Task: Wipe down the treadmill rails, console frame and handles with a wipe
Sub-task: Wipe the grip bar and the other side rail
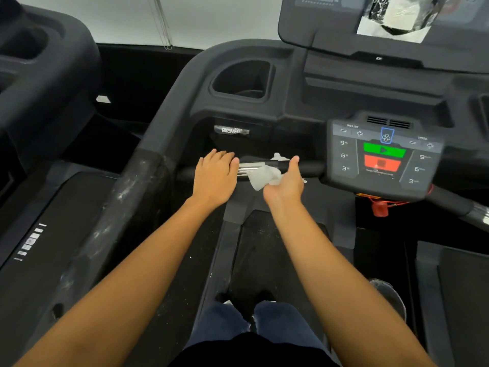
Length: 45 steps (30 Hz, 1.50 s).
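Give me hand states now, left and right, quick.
Left hand: open, resting palm-down on the handlebar, fingers relaxed.
Right hand: closed on the wipe, holding it against the handlebar.

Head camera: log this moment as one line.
left hand: rests on handlebar | right hand: grips wipe round handlebar | step: wiping handlebar
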Available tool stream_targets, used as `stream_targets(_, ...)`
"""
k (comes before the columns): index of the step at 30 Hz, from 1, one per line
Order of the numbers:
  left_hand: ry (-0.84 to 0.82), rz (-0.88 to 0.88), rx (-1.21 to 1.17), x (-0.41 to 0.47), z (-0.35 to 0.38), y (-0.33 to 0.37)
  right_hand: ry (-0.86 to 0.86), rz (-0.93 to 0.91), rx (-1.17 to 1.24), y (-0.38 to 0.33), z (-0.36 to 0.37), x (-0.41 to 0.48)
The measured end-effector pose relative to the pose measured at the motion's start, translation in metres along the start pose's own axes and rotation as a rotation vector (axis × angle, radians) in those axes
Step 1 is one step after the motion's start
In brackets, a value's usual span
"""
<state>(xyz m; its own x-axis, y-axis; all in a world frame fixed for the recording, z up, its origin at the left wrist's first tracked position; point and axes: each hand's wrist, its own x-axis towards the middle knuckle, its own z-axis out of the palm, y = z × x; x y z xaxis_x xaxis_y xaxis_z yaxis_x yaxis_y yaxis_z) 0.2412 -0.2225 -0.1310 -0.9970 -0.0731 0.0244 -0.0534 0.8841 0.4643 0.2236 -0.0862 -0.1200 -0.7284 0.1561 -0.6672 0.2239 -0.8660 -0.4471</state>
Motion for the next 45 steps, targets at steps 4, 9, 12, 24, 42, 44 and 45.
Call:
stream_targets(4,-0.006,0.025,0.001,0.003,0.002,-0.007,0.043,-0.005,0.044,-0.037,-0.007,0.006)
stream_targets(9,0.023,0.006,-0.005,-0.002,-0.002,-0.023,0.144,-0.057,-0.111,-0.014,0.003,0.004)
stream_targets(12,0.051,0.002,-0.021,-0.001,0.001,-0.024,0.105,-0.037,-0.192,0.017,0.010,-0.009)
stream_targets(24,0.001,-0.026,-0.132,0.000,-0.010,-0.026,0.120,-0.017,-0.210,-0.020,0.006,-0.040)
stream_targets(42,0.356,-0.059,0.113,-0.005,-0.099,-0.061,-0.838,-1.913,-2.470,0.115,-0.017,0.024)
stream_targets(44,0.300,-0.147,0.218,-0.009,-0.098,-0.071,-0.939,-2.134,-2.563,0.092,-0.020,0.036)
stream_targets(45,0.262,-0.193,0.250,-0.011,-0.096,-0.073,-0.964,-2.149,-2.610,0.085,-0.019,0.038)
